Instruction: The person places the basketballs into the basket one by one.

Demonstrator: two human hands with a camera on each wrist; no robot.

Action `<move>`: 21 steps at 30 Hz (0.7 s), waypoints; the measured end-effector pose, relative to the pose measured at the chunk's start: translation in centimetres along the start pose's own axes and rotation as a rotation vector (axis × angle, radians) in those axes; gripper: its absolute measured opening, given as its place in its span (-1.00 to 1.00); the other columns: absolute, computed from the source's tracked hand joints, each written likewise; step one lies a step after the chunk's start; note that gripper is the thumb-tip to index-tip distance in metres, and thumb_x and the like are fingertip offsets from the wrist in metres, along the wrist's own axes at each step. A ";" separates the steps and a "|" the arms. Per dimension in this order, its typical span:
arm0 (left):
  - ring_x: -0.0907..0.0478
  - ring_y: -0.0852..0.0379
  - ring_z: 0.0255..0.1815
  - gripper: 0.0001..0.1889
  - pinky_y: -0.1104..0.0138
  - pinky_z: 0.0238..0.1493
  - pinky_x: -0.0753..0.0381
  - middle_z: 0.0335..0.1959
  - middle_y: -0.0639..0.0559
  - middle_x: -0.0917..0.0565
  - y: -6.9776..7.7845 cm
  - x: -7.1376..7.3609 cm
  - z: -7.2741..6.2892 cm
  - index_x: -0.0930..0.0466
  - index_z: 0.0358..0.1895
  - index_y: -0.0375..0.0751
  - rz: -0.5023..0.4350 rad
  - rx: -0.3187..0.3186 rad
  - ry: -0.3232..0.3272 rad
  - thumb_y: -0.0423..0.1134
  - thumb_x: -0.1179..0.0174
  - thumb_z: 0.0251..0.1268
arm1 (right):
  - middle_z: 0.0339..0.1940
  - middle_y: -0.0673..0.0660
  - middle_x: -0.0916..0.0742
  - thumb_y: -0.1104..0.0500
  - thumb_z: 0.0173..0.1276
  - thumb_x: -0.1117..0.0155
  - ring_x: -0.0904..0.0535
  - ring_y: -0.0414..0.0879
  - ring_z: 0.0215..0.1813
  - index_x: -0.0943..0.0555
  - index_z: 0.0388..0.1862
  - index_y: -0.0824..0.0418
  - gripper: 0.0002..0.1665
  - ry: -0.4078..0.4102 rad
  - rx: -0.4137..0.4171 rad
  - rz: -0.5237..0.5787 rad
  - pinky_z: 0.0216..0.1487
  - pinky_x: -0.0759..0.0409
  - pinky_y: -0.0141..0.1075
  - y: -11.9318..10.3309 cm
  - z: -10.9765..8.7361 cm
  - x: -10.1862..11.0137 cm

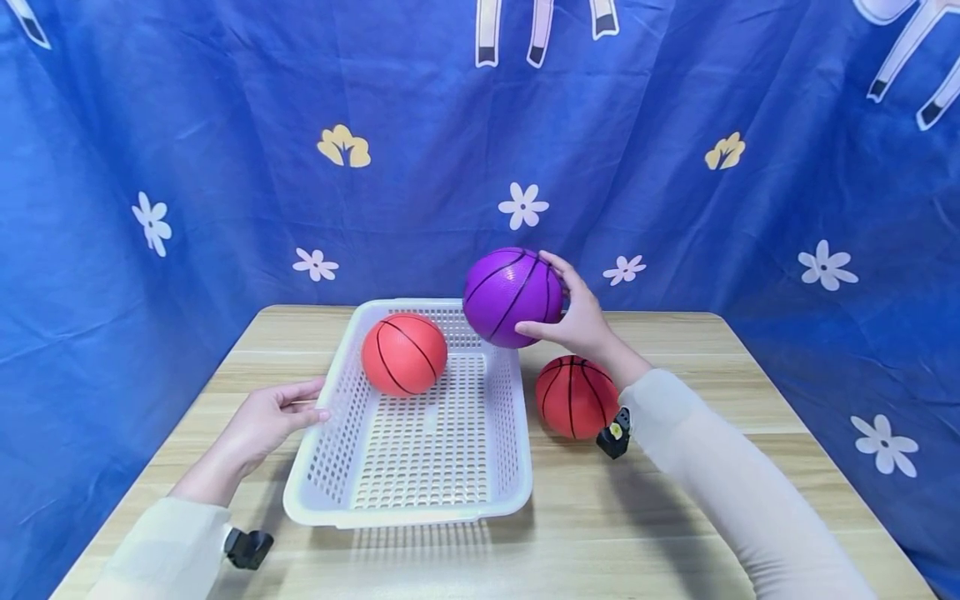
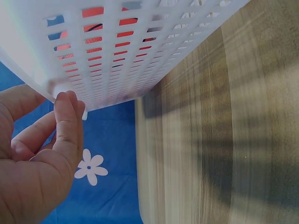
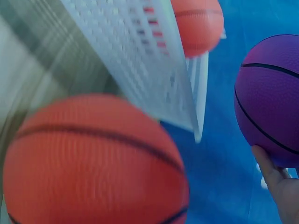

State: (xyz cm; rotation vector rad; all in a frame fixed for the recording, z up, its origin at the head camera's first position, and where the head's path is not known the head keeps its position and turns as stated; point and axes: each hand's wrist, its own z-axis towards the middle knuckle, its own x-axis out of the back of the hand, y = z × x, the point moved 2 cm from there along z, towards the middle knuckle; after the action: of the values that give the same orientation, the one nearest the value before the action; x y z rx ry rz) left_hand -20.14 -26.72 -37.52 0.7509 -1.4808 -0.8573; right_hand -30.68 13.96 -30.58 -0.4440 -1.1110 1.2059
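Blue cloth (image 1: pixel 420 225) printed with flowers hangs behind a wooden table (image 1: pixel 697 375). At the far right corner of a white basket (image 1: pixel 412 518), the purple ball (image 1: pixel 506 292) is held up in the right hand (image 1: pixel 577 321), its thumb and fingers spread round it; it hides part of the rim from the head view. Inside the basket, near the far left corner, sits a light red ball (image 1: pixel 405 354), the rest of the slotted floor showing bare. The left hand (image 1: pixel 270 417) pinches the basket's left rim. Just outside the right wall, a red ball (image 1: pixel 570 396) stands on the table, partly covered by a black wrist device (image 1: pixel 615 433). From the right wrist, the purple ball is cut off, while the red ball looks blurred.
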 end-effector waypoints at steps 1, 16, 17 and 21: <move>-0.59 0.31 -0.17 -0.36 0.51 -0.18 -0.51 0.12 -0.39 -0.52 0.0 0.0 0.0 -0.30 0.30 -0.51 -0.001 0.000 0.000 -0.28 -0.32 0.20 | 0.28 0.13 -0.42 0.10 -0.11 -0.62 -0.39 0.05 0.18 -0.19 0.46 -0.19 0.16 -0.020 0.005 0.009 -0.03 -0.58 -0.04 -0.3 0.0 -0.4; -0.58 0.30 -0.15 -0.36 0.54 -0.17 -0.49 0.13 -0.40 -0.51 -0.1 -0.1 0.0 -0.31 0.29 -0.53 0.009 -0.001 0.012 -0.29 -0.31 0.21 | 0.30 0.05 -0.38 0.21 -0.15 -0.64 -0.40 -0.04 0.19 -0.21 0.45 -0.11 0.18 -0.270 0.065 0.159 -0.08 -0.61 -0.19 -3.9 -1.0 -6.7; -0.58 0.30 -0.15 -0.36 0.54 -0.17 -0.49 0.13 -0.40 -0.50 -0.1 -0.1 0.0 -0.31 0.29 -0.53 0.007 -0.001 0.012 -0.29 -0.31 0.21 | 0.30 0.04 -0.37 0.21 -0.15 -0.64 -0.39 -0.05 0.20 -0.21 0.45 -0.11 0.18 -0.287 0.067 0.156 -0.08 -0.60 -0.19 -4.0 -1.1 -7.1; -0.59 0.25 -0.12 -0.36 0.54 -0.16 -0.48 0.13 -0.39 -0.51 -0.1 -0.1 0.0 -0.31 0.29 -0.51 0.011 -0.001 0.014 -0.28 -0.31 0.21 | 0.31 0.02 -0.37 0.16 -0.16 -0.65 -0.39 -0.07 0.21 -0.21 0.45 -0.11 0.19 -0.355 0.082 0.138 -0.05 -0.59 -0.22 -4.6 -1.4 -8.6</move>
State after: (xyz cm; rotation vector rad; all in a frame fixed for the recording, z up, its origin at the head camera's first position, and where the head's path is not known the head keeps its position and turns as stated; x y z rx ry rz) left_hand -20.13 -26.75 -37.68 0.7461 -1.4711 -0.8432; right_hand -26.71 4.95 -31.36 -0.2512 -1.3428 1.4849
